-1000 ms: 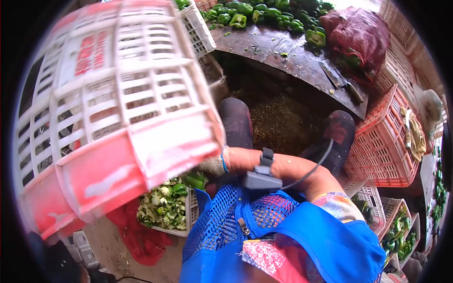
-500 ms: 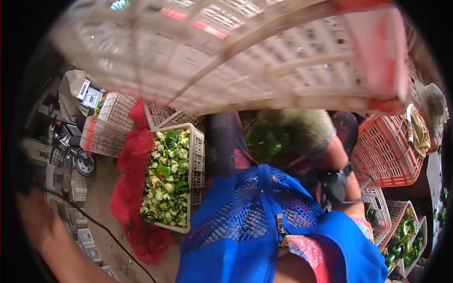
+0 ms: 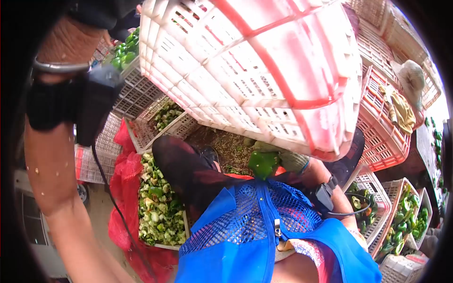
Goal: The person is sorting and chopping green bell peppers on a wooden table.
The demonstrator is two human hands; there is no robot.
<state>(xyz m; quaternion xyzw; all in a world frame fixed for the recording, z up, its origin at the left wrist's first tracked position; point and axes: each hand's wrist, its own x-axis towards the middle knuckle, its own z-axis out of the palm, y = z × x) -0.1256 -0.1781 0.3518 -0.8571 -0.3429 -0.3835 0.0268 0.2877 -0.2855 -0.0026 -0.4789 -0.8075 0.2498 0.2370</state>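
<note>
A large white-and-red plastic crate (image 3: 264, 70) is tilted up in front of me and fills the top centre. Below its lower edge my right hand (image 3: 295, 160), in a pale knit glove, holds a green bell pepper (image 3: 263, 164). Part of that hand is behind the crate. My left arm reaches up along the left side; the bare back of my left hand (image 3: 71, 40) shows above a strapped wrist device (image 3: 56, 104). Its fingers run into dark shapes near the crate's top left, so their grip cannot be made out.
A crate of chopped pale-green pieces (image 3: 160, 203) stands left of my legs beside red netting (image 3: 125, 203). Crates of green peppers (image 3: 401, 226) sit at lower right. An orange-red crate (image 3: 382, 127) bears a cloth (image 3: 401, 111). Scraps litter the floor (image 3: 222, 146). A cable (image 3: 111, 188) hangs from the left wrist.
My left arm has swung up from the lower left toward the crate's top left. The crate is tilted differently and shifted right. The right hand still holds the pepper.
</note>
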